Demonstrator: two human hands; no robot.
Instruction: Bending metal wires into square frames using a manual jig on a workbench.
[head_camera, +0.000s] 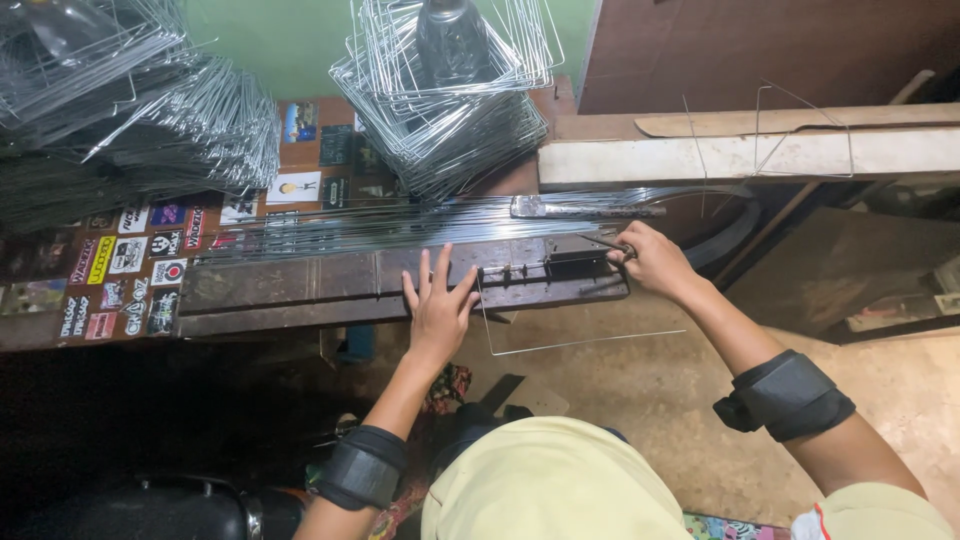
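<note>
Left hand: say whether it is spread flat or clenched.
Spread flat: the left hand lies palm-down with fingers fanned on the dark bending jig, beside the wire.

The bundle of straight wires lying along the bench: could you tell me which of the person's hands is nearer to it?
Right. The right hand grips a lever at the end of the bundle of straight wires, almost touching it. The left hand lies flat on the bench below the bundle.

a workshop: stacked bent wire frames (440, 110), wire-bending jig (545, 268) on bench
</note>
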